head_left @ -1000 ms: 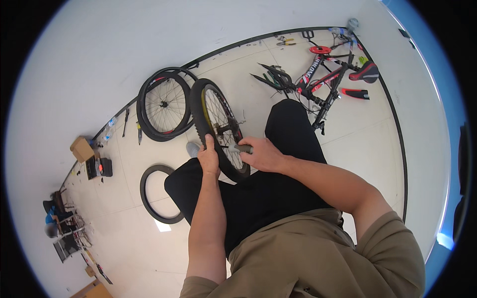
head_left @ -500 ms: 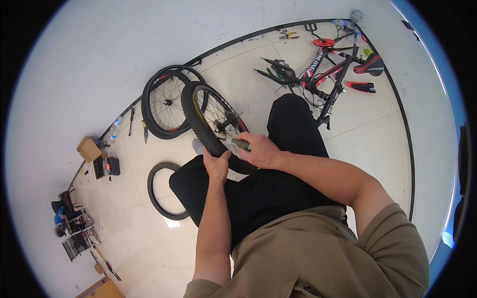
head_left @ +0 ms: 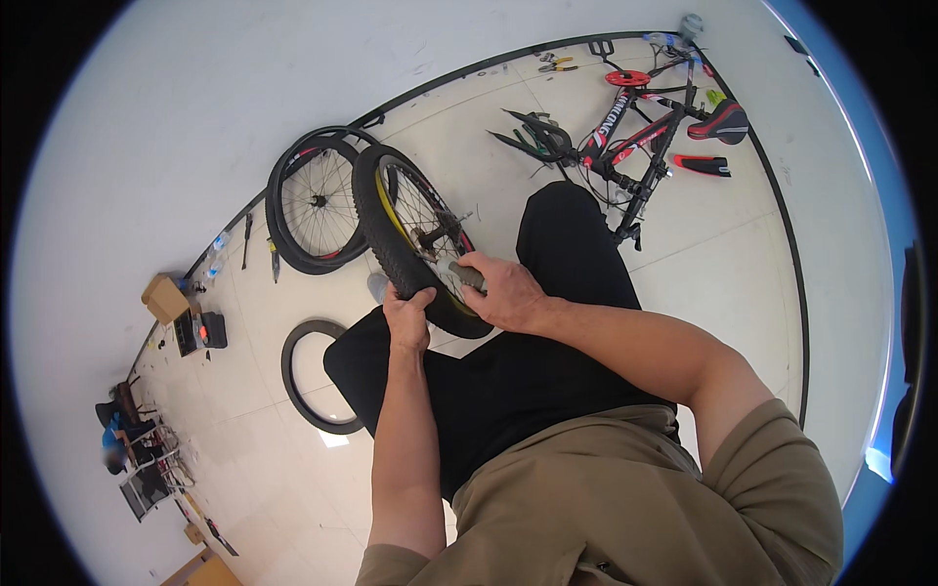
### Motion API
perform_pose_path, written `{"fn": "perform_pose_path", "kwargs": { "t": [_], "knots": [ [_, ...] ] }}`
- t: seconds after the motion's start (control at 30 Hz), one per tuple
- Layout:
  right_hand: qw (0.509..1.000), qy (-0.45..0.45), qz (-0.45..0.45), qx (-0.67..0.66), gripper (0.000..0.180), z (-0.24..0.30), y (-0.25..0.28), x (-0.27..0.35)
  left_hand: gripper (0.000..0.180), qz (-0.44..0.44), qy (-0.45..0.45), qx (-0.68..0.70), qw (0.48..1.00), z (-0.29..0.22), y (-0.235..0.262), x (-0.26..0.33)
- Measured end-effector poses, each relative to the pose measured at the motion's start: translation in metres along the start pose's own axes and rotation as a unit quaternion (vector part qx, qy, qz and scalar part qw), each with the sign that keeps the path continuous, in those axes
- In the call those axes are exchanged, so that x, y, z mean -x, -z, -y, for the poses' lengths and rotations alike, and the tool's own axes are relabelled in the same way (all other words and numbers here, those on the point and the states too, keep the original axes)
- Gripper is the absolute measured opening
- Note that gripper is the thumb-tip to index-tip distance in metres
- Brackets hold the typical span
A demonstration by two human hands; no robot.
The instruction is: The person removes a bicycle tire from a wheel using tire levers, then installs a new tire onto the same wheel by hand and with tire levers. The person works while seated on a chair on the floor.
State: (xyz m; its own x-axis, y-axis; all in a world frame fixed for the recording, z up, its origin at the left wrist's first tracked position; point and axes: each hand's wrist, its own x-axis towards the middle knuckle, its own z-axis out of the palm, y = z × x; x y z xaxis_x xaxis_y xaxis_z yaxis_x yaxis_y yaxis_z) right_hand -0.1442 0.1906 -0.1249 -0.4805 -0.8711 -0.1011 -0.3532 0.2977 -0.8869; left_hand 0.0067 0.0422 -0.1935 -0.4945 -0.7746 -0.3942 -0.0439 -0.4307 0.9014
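A bicycle wheel with a black knobby tyre stands tilted between my knees, a yellow strip showing along the inside of its tyre. At the tyre's near end, my left hand is closed around the tread, its thumb on the side. My right hand grips a short grey-olive object with a paler end, held against the wheel's side near the spokes. The fingers hide part of it, so its exact kind is unclear. The hub sits just beyond the right hand.
Behind the wheel lies a second wheel with loose tyres. A bare tyre rests left of my knee. Ahead right is a bicycle frame, with a saddle nearby. An open cardboard box and a seated person are far left.
The wheel has tipped a little, showing more of the yellow strip. Both hands keep their hold, and the whole view has shifted slightly.
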Motion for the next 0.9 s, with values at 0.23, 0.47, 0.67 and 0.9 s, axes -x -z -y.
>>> {"fn": "perform_pose_path", "kwargs": {
  "t": [0.23, 0.47, 0.67, 0.9],
  "knots": [
    [0.997, 0.048, -0.057, 0.022, 0.039, -0.003, -0.006, 0.001, 0.035, 0.026, 0.005, 0.022, 0.999, 0.004, 0.000, -0.002],
    [0.990, 0.074, 0.001, 0.121, 0.031, 0.001, -0.002, 0.002, 0.034, 0.040, -0.003, 0.022, 0.999, 0.002, -0.001, -0.002],
    [0.983, 0.024, 0.075, 0.165, 0.028, 0.028, 0.005, 0.013, 0.032, 0.018, 0.008, -0.012, 1.000, -0.001, -0.006, 0.004],
    [0.996, -0.004, 0.037, 0.083, 0.034, 0.022, -0.001, 0.017, 0.028, 0.022, 0.019, 0.003, 1.000, -0.001, -0.006, 0.003]
  ]
}}
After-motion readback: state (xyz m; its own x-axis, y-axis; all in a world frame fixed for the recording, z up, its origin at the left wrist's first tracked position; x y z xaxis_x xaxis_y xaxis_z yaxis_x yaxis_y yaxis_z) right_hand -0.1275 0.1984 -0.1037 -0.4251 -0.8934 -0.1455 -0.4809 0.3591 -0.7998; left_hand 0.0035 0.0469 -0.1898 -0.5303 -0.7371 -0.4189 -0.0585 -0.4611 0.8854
